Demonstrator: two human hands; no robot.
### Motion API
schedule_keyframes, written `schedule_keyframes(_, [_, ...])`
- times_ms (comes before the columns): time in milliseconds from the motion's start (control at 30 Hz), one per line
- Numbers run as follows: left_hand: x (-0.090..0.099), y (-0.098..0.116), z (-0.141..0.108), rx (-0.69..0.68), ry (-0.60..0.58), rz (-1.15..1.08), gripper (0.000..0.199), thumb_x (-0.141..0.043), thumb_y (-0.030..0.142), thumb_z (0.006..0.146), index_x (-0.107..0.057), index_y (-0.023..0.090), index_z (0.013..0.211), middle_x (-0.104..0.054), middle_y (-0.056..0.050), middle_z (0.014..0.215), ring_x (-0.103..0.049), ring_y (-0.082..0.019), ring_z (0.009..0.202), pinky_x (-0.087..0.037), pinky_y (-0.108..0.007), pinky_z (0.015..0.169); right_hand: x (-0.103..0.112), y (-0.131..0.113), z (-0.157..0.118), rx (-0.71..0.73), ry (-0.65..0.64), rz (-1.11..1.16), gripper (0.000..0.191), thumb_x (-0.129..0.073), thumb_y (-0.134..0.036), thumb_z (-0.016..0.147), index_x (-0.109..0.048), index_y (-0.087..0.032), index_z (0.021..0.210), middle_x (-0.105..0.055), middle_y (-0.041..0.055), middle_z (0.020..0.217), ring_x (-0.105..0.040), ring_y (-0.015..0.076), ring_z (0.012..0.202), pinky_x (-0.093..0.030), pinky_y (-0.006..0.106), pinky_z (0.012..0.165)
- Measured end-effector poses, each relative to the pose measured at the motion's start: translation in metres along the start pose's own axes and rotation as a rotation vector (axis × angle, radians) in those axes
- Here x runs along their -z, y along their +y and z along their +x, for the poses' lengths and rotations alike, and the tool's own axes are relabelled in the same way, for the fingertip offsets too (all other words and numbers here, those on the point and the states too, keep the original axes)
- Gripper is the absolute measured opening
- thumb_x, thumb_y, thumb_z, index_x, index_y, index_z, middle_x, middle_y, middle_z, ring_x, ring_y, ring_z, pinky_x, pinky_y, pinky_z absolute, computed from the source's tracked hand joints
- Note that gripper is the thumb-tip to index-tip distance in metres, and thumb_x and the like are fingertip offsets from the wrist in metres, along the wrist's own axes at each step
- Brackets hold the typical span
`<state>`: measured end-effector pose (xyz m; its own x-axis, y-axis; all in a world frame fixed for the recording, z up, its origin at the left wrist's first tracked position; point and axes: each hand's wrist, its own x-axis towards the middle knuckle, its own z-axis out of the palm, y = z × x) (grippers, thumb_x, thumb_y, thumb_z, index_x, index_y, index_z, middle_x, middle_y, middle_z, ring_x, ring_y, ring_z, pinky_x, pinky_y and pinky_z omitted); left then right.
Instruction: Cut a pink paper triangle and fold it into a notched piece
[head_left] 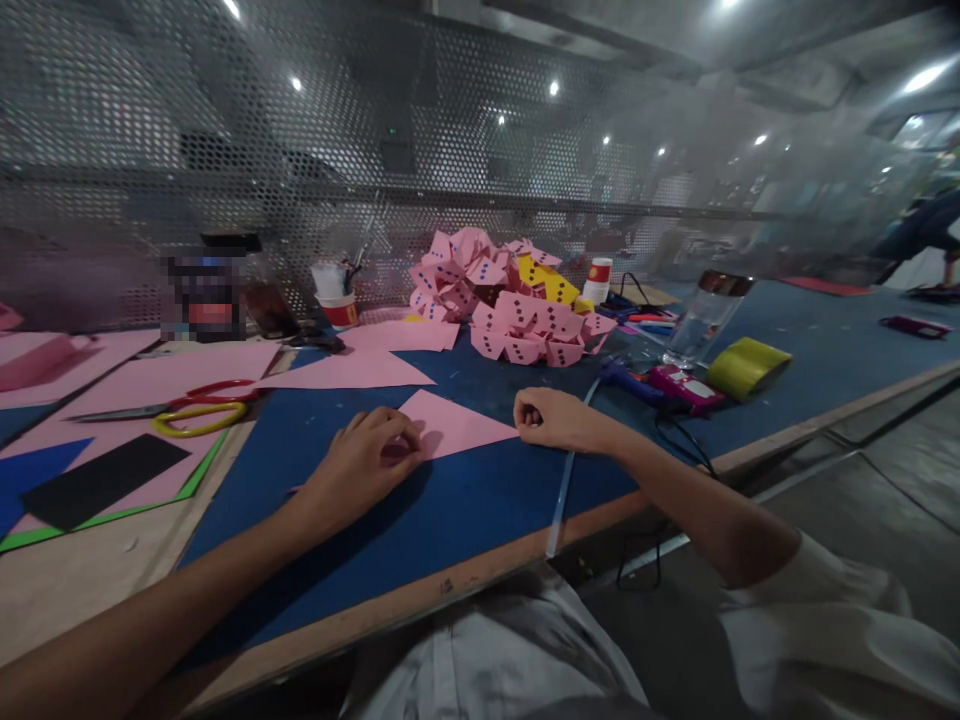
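Note:
A pink triangular sheet (461, 425), paper or thin foam, lies on the blue table mat in front of me. My left hand (371, 450) is at its left end, thumb and forefinger pinched on the edge. At the pointed right tip, the curled fingers of my right hand (555, 420) close on the sheet. Just behind it lies a larger pink sheet (352, 370). Beyond that are pink folded pieces (529, 330) with dark dots, heaped together with a yellow one (551, 280).
Scissors (199, 410) with red and yellow handles lie at left, near a black piece (105, 480). At right are a clear jar (705, 320), a yellow-green roll (750, 368) and a magenta-and-blue tool (679, 388). A paper cup (337, 308) stands by the mesh panel (450, 130).

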<state>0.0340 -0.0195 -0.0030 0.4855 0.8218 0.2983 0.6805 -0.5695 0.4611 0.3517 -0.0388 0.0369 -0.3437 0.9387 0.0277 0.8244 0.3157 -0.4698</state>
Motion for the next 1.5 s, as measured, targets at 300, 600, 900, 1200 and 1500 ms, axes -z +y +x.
schedule_keyframes(300, [0.002,0.001,0.001,0.005,-0.019,0.000,0.027,-0.064,0.054,0.092,-0.073,0.028,0.091,-0.071,-0.007,0.113,-0.062,-0.032,0.110,-0.046,-0.051,0.102,-0.002,0.024,-0.002,0.031,0.028,0.055,0.015,-0.061,-0.012,0.077,-0.068,-0.018,0.088,-0.069,0.0013,0.090,-0.062,0.0149,0.081,-0.040,0.023,0.069])
schedule_keyframes(600, [0.000,0.003,0.000,0.003,0.009,-0.008,0.028,-0.062,0.052,0.093,-0.072,0.027,0.088,-0.071,-0.008,0.112,-0.061,-0.032,0.109,-0.047,-0.049,0.101,0.008,-0.005,0.003,0.105,0.116,0.168,0.016,-0.060,-0.014,0.088,-0.071,-0.018,0.098,-0.071,0.0036,0.104,-0.064,0.0152,0.092,-0.045,0.024,0.081])
schedule_keyframes(900, [0.000,0.005,0.003,0.012,-0.024,0.112,0.015,-0.062,0.037,0.089,-0.070,0.025,0.094,-0.069,-0.008,0.111,-0.060,-0.029,0.102,-0.047,-0.049,0.098,-0.039,-0.061,0.046,0.318,-0.072,0.035,0.012,-0.069,-0.027,0.092,-0.074,-0.018,0.099,-0.074,0.0037,0.100,-0.064,0.0158,0.087,-0.040,0.025,0.073])
schedule_keyframes(1200, [0.002,0.011,0.004,0.062,-0.038,0.096,0.015,-0.061,0.027,0.080,-0.070,0.024,0.092,-0.069,-0.007,0.112,-0.058,-0.031,0.103,-0.046,-0.050,0.099,-0.051,-0.060,0.044,0.312,-0.003,0.060,0.008,-0.066,-0.023,0.088,-0.071,-0.020,0.092,-0.072,0.0012,0.089,-0.060,0.0140,0.077,-0.036,0.024,0.067])
schedule_keyframes(1500, [0.001,0.004,0.003,0.032,0.008,0.067,0.015,-0.063,0.025,0.077,-0.072,0.025,0.089,-0.072,-0.005,0.112,-0.062,-0.030,0.106,-0.047,-0.049,0.102,-0.055,-0.058,0.045,0.321,0.010,0.057,0.009,-0.065,-0.027,0.089,-0.070,-0.020,0.092,-0.072,0.0021,0.091,-0.061,0.0148,0.079,-0.036,0.025,0.068])
